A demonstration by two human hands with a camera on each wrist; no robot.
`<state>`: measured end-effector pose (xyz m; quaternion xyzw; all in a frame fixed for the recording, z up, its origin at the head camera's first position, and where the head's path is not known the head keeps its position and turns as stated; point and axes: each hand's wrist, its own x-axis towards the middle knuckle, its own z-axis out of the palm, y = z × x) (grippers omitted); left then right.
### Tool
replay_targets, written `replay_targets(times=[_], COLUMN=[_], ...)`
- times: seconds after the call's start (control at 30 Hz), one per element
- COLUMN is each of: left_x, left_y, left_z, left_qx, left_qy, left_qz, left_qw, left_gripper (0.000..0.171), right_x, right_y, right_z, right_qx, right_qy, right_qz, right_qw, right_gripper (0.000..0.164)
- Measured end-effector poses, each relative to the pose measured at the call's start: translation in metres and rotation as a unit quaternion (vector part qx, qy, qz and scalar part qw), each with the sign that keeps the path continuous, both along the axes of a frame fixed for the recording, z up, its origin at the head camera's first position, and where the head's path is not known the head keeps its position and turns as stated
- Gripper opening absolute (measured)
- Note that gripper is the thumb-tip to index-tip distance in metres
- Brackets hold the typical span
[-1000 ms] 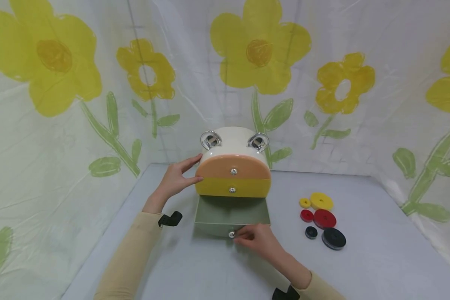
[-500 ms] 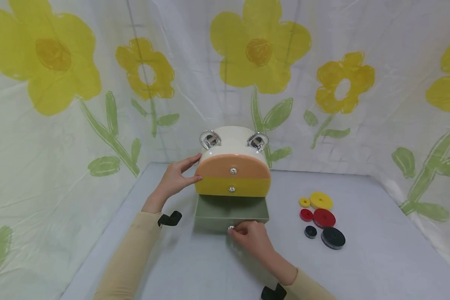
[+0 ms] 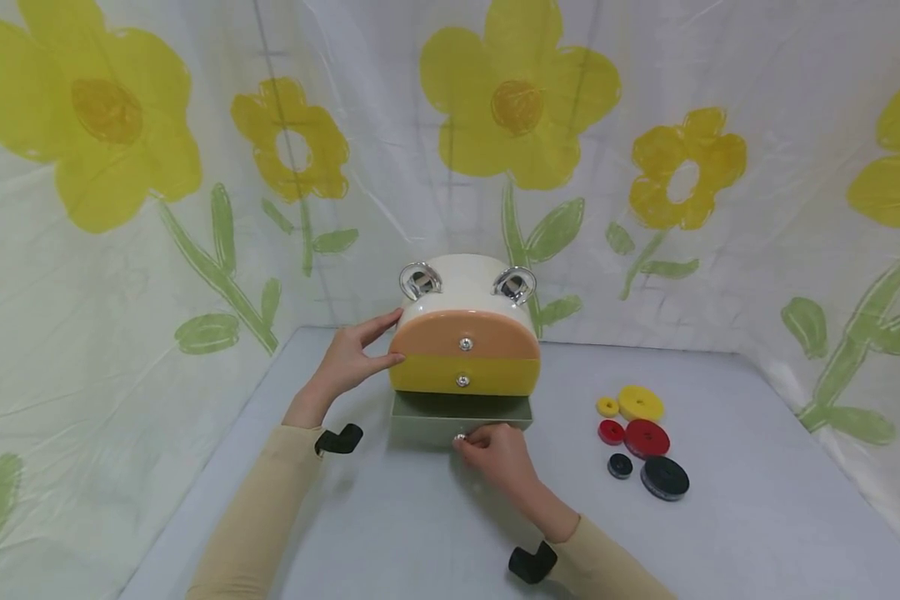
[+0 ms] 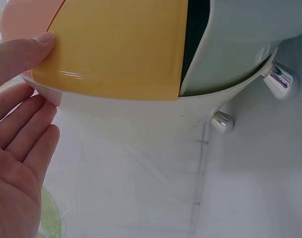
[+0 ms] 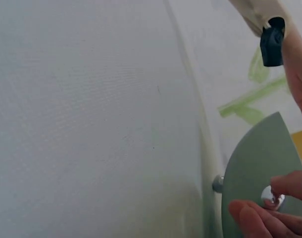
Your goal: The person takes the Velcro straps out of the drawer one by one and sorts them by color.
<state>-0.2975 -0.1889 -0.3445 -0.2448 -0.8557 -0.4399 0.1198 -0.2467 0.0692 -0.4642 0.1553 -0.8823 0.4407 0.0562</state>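
A small frog-shaped drawer cabinet has a white rounded top and two silver ring-shaped eyes. Its orange drawer and yellow drawer are closed; the green bottom drawer stands partly pulled out. My right hand pinches that drawer's silver knob between thumb and fingers. On the cabinet's left side, my left hand rests with fingers extended. In the left wrist view its thumb presses the front near the orange and yellow seam, while the other fingers lie by the side wall.
Right of the cabinet lie discs in large and small pairs: yellow, red and black. A white curtain with yellow flowers hangs behind the table. Silver feet support the cabinet.
The green drawer has slid inward toward the cabinet, my right hand moving with its knob. My left hand has stayed in place.
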Motion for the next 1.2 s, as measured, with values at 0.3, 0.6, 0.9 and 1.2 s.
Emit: replay_targets(times=[0.3, 0.6, 0.9, 1.2], left_x=[-0.001, -0.002, -0.001, -0.003], left_y=[0.0, 0.0, -0.001, -0.002], left_z=[-0.001, -0.003, -0.003, -0.005], left_qx=[0.002, 0.005, 0.007, 0.003], left_qy=[0.0, 0.003, 0.007, 0.005], left_qz=[0.005, -0.007, -0.007, -0.004], left_qw=[1.0, 1.0, 0.9999, 1.0], left_gripper=[0.064, 0.064, 0.063, 0.063], right_x=[-0.008, -0.025, -0.03, -0.034], right_y=[-0.002, -0.008, -0.011, -0.012], right_z=[0.0, 0.0, 0.001, -0.001], right_qx=[-0.022, -0.02, -0.016, -0.021], right_qy=[0.004, -0.006, -0.011, -0.001], right_qz=[-0.012, -0.042, -0.057, -0.065], right_qw=[1.0, 0.999, 0.998, 0.998], right_gripper=[0.022, 0.022, 0.026, 0.027])
